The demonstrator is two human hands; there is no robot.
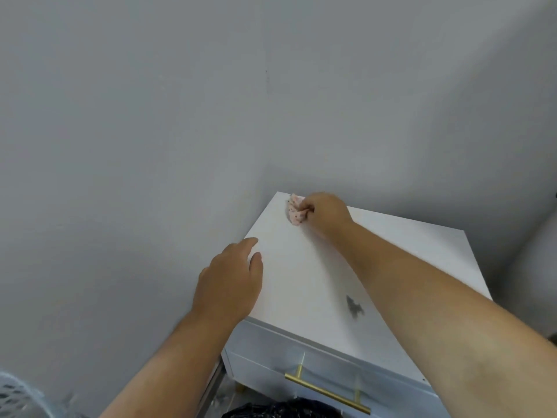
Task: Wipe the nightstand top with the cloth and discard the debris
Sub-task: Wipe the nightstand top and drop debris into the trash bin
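right hand (324, 213) fisted tight around one cloth (295, 210), bunched into a wad, pinkish with small dark specks, soft crumpled folds sticking out past the fingers. cloth pressed on the nightstand top (304, 276) at the far left corner, right by the back edge and just short of the wall (180, 116). right forearm stretches diagonally over the top from the near right.

left hand (230, 282) lies flat and relaxed, fingers loosely spread, holding nothing; it rests over the left edge of the top, fingertips on the white surface, palm partly hanging past the edge. the two hands are well apart, with bare white surface between them.

top is smooth, matte white, rectangular with crisp straight edges. one dark grey debris smudge (354, 306), irregular and splotchy, sits toward the near right part, just beside the right forearm, well apart from the cloth. centre and back right of the top are open.

nightstand sits in a corner: grey plain walls close behind and to the right, little gap at the back edge. left side is open floor space.

below the front edge one white drawer front (271, 357) with one brass bar handle (327, 393), cylindrical, on two posts. one white mesh item (18, 396) at the bottom left corner, only partly in view. something dark and speckled (283, 410) at the bottom edge, cannot tell what.
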